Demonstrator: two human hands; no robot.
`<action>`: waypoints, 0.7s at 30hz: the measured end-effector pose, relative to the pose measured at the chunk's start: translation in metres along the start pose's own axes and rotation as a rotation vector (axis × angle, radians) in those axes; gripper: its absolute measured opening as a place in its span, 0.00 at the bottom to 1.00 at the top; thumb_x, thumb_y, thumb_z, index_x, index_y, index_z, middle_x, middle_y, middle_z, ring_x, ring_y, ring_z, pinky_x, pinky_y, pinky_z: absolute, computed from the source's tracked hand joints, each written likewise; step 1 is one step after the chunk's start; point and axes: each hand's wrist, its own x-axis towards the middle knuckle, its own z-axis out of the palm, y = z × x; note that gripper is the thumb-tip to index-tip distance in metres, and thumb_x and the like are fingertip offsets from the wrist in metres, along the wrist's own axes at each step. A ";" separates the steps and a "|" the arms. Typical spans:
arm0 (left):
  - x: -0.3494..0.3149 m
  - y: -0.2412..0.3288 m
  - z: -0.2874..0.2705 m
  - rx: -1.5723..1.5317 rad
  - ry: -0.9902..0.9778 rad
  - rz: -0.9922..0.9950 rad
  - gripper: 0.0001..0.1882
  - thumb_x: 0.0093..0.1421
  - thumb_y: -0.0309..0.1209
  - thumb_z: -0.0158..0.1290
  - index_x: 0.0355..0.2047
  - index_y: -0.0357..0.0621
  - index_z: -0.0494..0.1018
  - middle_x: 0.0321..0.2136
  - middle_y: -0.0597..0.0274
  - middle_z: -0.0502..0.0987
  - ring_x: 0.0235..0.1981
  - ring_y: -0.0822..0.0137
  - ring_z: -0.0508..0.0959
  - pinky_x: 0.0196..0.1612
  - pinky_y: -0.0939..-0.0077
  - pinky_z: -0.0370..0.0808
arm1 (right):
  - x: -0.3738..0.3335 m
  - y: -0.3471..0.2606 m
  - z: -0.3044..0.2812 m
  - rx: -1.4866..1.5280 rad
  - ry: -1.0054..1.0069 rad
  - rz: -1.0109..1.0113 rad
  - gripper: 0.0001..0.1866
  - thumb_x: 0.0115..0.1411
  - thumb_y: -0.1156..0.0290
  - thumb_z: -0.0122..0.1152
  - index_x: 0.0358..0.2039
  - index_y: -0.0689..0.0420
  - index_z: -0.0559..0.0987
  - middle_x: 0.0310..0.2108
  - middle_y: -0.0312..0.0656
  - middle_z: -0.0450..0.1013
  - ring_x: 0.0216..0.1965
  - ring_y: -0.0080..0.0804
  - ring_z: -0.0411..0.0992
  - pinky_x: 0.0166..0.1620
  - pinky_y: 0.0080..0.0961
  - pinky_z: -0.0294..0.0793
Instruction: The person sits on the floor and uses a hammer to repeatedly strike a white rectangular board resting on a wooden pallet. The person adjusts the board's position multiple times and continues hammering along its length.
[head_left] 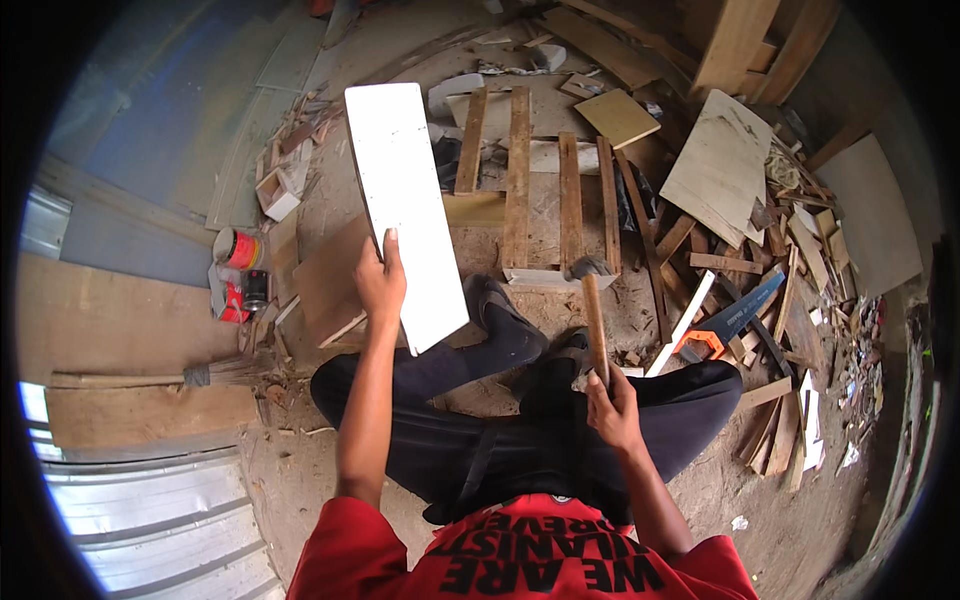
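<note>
The dusty floor [290, 470] carries scattered wood offcuts [725, 263]. The white board [410, 180], the reference item, is in front of the person. The left hand [381, 280] grips its left edge, thumb on the face. Right of the board, the right hand [613, 412] closes around the handle of the hammer [596, 325]. The saw [740, 310] lies farther right of the board.

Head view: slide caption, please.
Left hand grips a white board, right hand a hammer; scrap wood and a saw lie nearby.
</note>
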 end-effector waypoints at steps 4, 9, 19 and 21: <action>0.037 -0.027 -0.034 0.344 0.026 0.214 0.17 0.66 0.40 0.54 0.41 0.36 0.76 0.29 0.41 0.81 0.32 0.45 0.83 0.32 0.57 0.77 | -0.003 0.022 -0.014 0.011 0.081 0.078 0.15 0.71 0.61 0.54 0.48 0.61 0.71 0.20 0.27 0.62 0.14 0.12 0.59 0.16 0.15 0.61; 0.032 -0.097 -0.019 0.547 -0.181 0.492 0.19 0.62 0.33 0.57 0.50 0.36 0.74 0.44 0.43 0.80 0.43 0.47 0.82 0.45 0.60 0.80 | 0.004 0.038 -0.015 0.059 0.133 0.093 0.12 0.70 0.61 0.55 0.42 0.58 0.70 0.19 0.27 0.60 0.12 0.12 0.57 0.14 0.16 0.59; -0.049 -0.158 0.045 0.626 -0.335 0.571 0.28 0.60 0.34 0.60 0.60 0.41 0.69 0.62 0.59 0.70 0.64 0.62 0.68 0.66 0.60 0.63 | 0.011 0.034 -0.008 -0.025 0.157 0.015 0.14 0.70 0.64 0.54 0.48 0.62 0.71 0.19 0.28 0.63 0.14 0.13 0.60 0.16 0.16 0.61; -0.053 -0.166 0.046 0.591 -0.316 0.590 0.28 0.60 0.35 0.61 0.59 0.41 0.70 0.62 0.58 0.70 0.65 0.62 0.67 0.68 0.60 0.60 | 0.013 0.032 -0.006 -0.042 0.145 0.035 0.15 0.70 0.63 0.55 0.49 0.61 0.71 0.19 0.28 0.62 0.14 0.13 0.60 0.16 0.16 0.61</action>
